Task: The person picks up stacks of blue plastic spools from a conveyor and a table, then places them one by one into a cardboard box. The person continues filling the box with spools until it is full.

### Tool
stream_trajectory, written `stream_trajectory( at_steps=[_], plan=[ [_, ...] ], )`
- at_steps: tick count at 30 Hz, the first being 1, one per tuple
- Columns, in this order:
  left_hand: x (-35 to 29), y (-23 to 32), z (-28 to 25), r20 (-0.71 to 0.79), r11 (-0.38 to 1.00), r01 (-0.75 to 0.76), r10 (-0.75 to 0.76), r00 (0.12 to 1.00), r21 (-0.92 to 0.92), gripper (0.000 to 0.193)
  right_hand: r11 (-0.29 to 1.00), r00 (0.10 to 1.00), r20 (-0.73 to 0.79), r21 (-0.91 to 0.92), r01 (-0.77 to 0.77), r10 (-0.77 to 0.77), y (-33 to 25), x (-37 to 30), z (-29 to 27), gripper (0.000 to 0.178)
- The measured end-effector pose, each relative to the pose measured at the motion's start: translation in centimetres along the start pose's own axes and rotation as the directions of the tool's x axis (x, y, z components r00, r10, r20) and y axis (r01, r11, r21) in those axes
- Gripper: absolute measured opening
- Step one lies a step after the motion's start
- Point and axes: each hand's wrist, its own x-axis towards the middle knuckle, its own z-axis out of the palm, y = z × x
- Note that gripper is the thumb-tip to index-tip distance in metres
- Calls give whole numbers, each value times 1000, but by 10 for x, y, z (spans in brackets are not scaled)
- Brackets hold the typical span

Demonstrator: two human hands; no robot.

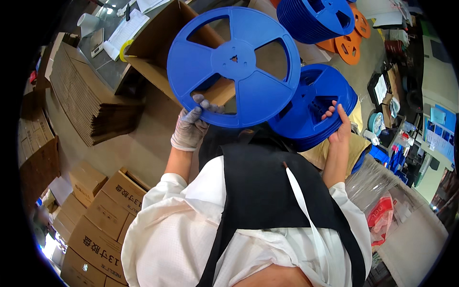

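Note:
My left hand [189, 125], in a whitish glove with grey fingertips, grips a large blue plastic reel [241, 69] by its lower left rim, fingers through a cutout. The reel is raised, flat face showing, partly in front of an open cardboard box [162, 36]. Inside the box a bit of blue shows through the reel's cutout. On the right, my bare right hand [340, 126] is closed around the rim of a stack of blue reels [318, 126], fingertips in a cutout of the top one. How many reels it grips I cannot tell.
Another blue reel stack [311, 21] stands at the far right, beside orange reels [348, 48]. Flattened cartons [91, 95] are piled at left, and closed cardboard boxes [98, 244] at lower left. A dark table [107, 62] holds papers; clear plastic wrap [370, 182] lies at right.

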Motion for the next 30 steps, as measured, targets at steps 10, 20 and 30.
stream_trajectory(
  at_steps=[10, 20, 30],
  plan=[
    [39, 36, 42, 4, 643, -91, 135, 991, 760, 25, 797, 862, 443, 599, -80, -246, -13, -35, 30, 30],
    [71, 21, 36, 803, -397, -720, 79, 591, 569, 58, 712, 766, 530, 688, -138, -364, -17, -58, 83, 35],
    [92, 13, 33, 818, 63, -830, -228, 528, 554, 54, 858, 893, 423, 505, -89, -156, -42, -37, 138, 39]
  ],
)
